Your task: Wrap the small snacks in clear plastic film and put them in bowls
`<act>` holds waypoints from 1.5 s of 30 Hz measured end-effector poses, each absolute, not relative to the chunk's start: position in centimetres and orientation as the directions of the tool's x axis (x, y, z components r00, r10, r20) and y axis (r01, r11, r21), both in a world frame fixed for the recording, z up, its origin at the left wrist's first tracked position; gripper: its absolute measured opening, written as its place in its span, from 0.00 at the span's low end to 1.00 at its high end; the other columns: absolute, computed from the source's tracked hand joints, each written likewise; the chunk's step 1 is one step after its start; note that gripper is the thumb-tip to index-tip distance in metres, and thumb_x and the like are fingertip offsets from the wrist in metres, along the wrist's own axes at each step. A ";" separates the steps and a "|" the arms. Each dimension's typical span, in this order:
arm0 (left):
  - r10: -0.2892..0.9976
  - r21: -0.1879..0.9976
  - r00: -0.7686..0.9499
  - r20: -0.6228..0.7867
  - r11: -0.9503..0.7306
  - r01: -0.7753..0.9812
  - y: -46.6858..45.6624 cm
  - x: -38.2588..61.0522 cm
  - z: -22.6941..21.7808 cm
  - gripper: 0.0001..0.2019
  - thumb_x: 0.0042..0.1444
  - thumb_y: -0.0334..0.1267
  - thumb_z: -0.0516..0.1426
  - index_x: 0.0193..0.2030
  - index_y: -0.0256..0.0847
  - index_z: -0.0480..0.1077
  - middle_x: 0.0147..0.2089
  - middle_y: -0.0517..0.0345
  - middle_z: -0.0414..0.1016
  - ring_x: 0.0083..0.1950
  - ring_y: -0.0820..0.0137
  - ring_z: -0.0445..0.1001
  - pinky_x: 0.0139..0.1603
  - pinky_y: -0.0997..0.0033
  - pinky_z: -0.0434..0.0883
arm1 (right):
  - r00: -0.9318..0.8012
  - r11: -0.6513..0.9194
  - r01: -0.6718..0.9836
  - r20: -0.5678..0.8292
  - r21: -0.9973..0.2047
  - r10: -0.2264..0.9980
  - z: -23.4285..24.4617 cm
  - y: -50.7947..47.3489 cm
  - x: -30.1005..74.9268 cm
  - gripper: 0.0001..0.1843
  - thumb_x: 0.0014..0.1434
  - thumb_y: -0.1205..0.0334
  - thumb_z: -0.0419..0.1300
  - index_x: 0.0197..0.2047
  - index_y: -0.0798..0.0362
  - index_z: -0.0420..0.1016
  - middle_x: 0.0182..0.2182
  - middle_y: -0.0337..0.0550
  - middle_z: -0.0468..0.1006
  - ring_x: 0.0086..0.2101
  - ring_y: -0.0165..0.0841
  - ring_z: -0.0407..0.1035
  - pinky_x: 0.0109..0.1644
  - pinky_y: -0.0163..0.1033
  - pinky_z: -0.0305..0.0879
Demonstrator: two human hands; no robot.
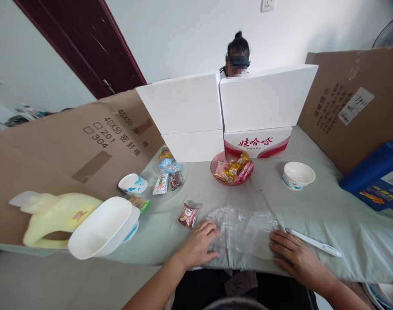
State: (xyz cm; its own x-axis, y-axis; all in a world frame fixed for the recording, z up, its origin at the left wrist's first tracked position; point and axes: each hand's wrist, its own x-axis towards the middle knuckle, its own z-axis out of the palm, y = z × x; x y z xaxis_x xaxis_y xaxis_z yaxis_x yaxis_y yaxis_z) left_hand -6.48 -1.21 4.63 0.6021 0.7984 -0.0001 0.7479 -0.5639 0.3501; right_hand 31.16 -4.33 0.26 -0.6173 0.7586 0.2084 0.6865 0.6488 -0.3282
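A clear plastic bag point(244, 228) lies spread on the green cloth between my hands. My left hand point(200, 243) rests at the bag's left edge, fingers bent and thumb apart. At its right edge my right hand point(295, 254) lies palm down with fingers stretched out. A small brown snack packet point(188, 216) is just beyond my left fingers. Beside my right hand is a white, slim plastic tool point(314, 242); its kind is unclear. Past the bag stands a pink glass bowl point(215, 175) holding several wrapped snacks point(233, 168).
White boxes point(193, 107) wall off the back, with a person point(238, 51) behind. At left are a yellow jug point(63, 211), a white container point(102, 228), a tilted paper bowl point(133, 184) and snack packets point(160, 184). A paper bowl point(298, 175) and blue jug point(377, 176) stand right, between cardboard panels point(119, 129).
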 end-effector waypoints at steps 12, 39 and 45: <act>0.953 0.443 0.271 0.133 -0.301 0.845 1.9 -7.5 3.5 0.09 0.62 0.33 0.49 0.41 0.42 0.70 0.38 0.57 0.78 0.41 0.68 0.76 0.44 0.69 0.71 | -0.224 0.285 0.777 0.176 -0.562 0.959 0.9 -1.1 28.6 0.16 0.68 0.55 0.44 0.41 0.50 0.71 0.35 0.43 0.79 0.35 0.35 0.75 0.40 0.40 0.70; 0.966 0.075 0.258 0.014 -0.258 0.963 1.0 0.4 -0.4 0.35 0.61 0.55 0.50 0.72 0.47 0.46 0.74 0.50 0.41 0.73 0.46 0.38 0.66 0.32 0.43 | -0.397 0.424 0.897 0.189 -0.126 0.898 -2.7 0.7 22.6 0.31 0.65 0.49 0.48 0.69 0.49 0.53 0.67 0.46 0.55 0.66 0.46 0.46 0.66 0.60 0.43; 0.985 0.038 0.162 0.060 -0.164 0.986 1.2 -1.5 0.5 0.37 0.58 0.54 0.54 0.70 0.37 0.52 0.73 0.40 0.45 0.73 0.46 0.42 0.67 0.37 0.46 | -0.258 0.284 0.949 0.185 -0.133 0.948 -3.3 0.2 25.3 0.33 0.65 0.48 0.46 0.69 0.52 0.53 0.67 0.49 0.53 0.66 0.46 0.44 0.67 0.60 0.42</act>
State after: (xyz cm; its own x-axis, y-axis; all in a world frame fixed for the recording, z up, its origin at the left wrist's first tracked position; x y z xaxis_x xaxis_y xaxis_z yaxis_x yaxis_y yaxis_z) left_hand -1.46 1.18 0.53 0.1619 0.9850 0.0605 0.9857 -0.1643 0.0376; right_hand 25.34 0.18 -3.30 -0.2580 0.9483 0.1850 0.9494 0.2843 -0.1332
